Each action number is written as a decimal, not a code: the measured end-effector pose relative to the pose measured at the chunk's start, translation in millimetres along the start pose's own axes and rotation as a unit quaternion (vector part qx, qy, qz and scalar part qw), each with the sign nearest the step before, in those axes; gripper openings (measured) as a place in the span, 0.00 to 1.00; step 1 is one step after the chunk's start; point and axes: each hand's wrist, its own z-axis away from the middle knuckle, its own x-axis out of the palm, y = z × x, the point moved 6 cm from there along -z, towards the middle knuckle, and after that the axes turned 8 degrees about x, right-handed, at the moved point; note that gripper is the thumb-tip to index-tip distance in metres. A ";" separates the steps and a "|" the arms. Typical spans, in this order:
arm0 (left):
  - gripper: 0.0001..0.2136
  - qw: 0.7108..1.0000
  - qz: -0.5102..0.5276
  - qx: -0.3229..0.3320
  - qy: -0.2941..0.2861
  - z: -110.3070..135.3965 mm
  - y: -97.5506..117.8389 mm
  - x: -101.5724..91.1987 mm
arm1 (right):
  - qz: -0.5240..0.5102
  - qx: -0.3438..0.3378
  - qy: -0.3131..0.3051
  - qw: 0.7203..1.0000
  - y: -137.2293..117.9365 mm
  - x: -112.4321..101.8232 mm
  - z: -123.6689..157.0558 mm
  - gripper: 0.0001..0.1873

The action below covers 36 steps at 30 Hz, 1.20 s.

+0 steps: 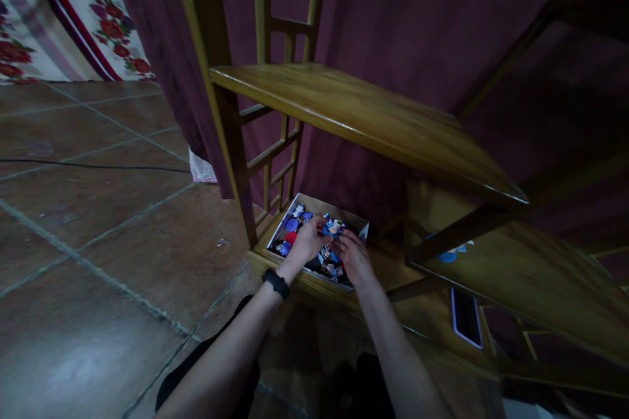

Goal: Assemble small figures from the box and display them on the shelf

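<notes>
A shallow cardboard box (pixel 354 219) sits on the lowest wooden shelf, filled with several small blue, red and white cartoon pieces. My left hand (pixel 308 237), with a black band on its wrist, reaches into the box and pinches one blue and white piece (pixel 333 227) above the pile. My right hand (pixel 352 257) is in the box's right part, fingers curled down among the pieces; what they hold is hidden.
A wooden shelf unit with an upper shelf (pixel 363 114) overhangs the box. A phone (pixel 466 317) lies on the lower shelf to the right, near a blue item (pixel 449 254). Dark red curtain behind, tiled floor (pixel 98 222) and a black cable (pixel 88 165) at left.
</notes>
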 end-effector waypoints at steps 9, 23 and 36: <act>0.19 0.952 0.291 -0.098 0.009 6.5 -3.0 2.9 | 0.085 -0.049 0.033 0.995 -11.7 -1.2 5.1 0.16; 0.12 0.928 0.329 -0.173 -0.014 11.8 1.3 4.8 | 0.146 -0.095 0.050 0.983 -19.5 -0.3 1.4 0.13; 0.12 0.938 0.289 -0.190 0.018 10.2 -4.5 -2.5 | 0.153 -0.085 0.058 0.983 -20.3 1.6 2.6 0.10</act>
